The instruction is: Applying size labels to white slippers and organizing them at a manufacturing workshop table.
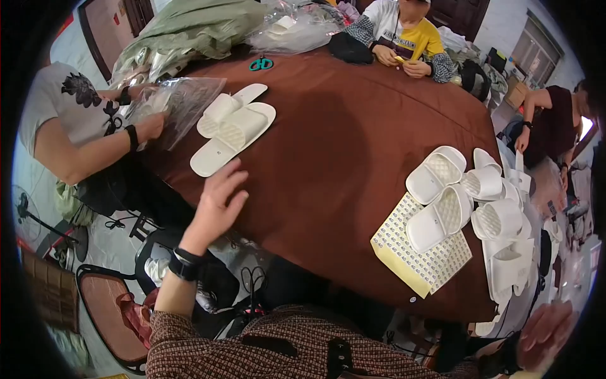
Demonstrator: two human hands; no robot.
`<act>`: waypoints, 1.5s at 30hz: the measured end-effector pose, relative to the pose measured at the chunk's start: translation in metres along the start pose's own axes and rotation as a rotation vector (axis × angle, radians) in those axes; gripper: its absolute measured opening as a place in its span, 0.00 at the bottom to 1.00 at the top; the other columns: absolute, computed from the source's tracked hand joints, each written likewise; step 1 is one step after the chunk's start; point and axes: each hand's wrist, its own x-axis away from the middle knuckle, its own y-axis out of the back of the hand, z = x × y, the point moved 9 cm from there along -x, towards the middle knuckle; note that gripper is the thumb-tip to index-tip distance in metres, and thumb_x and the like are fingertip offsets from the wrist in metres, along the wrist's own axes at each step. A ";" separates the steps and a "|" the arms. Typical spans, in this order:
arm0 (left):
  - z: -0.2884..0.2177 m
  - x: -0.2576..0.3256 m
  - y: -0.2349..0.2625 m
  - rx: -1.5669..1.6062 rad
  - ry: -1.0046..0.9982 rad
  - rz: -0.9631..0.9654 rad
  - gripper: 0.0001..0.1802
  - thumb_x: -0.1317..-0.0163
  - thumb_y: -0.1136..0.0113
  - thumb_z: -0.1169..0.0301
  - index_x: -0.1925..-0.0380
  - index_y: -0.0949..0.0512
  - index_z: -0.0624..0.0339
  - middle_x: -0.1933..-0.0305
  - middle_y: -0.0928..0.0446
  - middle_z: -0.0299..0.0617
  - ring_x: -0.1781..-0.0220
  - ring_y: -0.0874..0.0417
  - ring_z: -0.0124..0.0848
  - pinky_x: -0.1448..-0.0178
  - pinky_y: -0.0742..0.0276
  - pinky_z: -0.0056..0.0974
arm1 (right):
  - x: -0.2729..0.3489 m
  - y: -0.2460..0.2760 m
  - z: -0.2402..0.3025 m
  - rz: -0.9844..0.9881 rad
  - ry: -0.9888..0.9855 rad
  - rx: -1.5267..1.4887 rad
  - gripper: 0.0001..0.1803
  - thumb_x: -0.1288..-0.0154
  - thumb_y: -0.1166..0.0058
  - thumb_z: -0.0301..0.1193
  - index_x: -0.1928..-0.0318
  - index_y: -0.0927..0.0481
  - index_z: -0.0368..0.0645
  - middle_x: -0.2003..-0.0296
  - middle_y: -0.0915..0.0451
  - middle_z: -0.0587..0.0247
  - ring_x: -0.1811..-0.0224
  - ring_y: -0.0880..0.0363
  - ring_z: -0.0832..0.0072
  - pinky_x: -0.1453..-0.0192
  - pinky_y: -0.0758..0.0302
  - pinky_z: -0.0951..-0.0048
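My left hand (218,201) reaches out over the left edge of the brown-covered table (341,139), fingers apart and holding nothing. It is nearest to a stack of white slippers (232,126) lying just beyond the fingertips. My right hand (544,328) hangs low at the lower right, off the table's edge, blurred, with fingers loosely apart and nothing seen in it. A heap of white slippers (470,202) lies at the right side of the table, partly on a yellow sheet of small stickers (420,252).
A person at the left handles a clear plastic bag (173,104). Another person at the far end works with something yellow. A third sits at the right. Green-handled scissors (261,63) and heaped bags lie at the back. A chair (107,309) stands below left.
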 end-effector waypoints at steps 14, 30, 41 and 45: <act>0.113 -0.154 -0.011 -0.645 0.009 0.405 0.55 0.52 0.23 0.60 0.24 0.42 0.41 0.18 0.51 0.51 0.19 0.47 0.54 0.25 0.42 0.64 | -0.026 -0.053 -0.018 0.034 0.044 -0.053 0.12 0.30 0.36 0.34 0.62 0.28 0.47 0.80 0.23 0.64 0.84 0.25 0.76 0.77 0.23 0.75; 0.042 -0.173 -0.046 -0.648 -0.110 0.370 0.17 0.33 0.43 0.57 0.54 0.18 0.57 0.56 0.16 0.50 0.51 0.16 0.52 0.47 0.19 0.55 | -0.003 -0.034 -0.034 0.137 -0.141 -0.185 0.10 0.31 0.36 0.32 0.57 0.23 0.43 0.73 0.16 0.57 0.72 0.14 0.67 0.66 0.17 0.66; -0.101 -0.149 -0.070 -0.127 -0.149 0.466 0.17 0.30 0.50 0.69 0.43 0.28 0.60 0.65 0.17 0.58 0.66 0.14 0.55 0.63 0.19 0.51 | -0.013 -0.044 -0.054 0.067 -0.164 -0.139 0.09 0.29 0.38 0.32 0.59 0.24 0.42 0.74 0.21 0.61 0.79 0.22 0.72 0.73 0.23 0.72; -0.105 -0.129 -0.079 0.377 0.217 0.639 0.29 0.32 0.56 0.71 0.29 0.38 0.52 0.58 0.21 0.42 0.75 0.18 0.25 0.81 0.22 0.33 | -0.014 -0.057 -0.066 0.024 -0.162 -0.150 0.07 0.31 0.39 0.27 0.60 0.23 0.38 0.73 0.21 0.56 0.78 0.22 0.73 0.73 0.25 0.73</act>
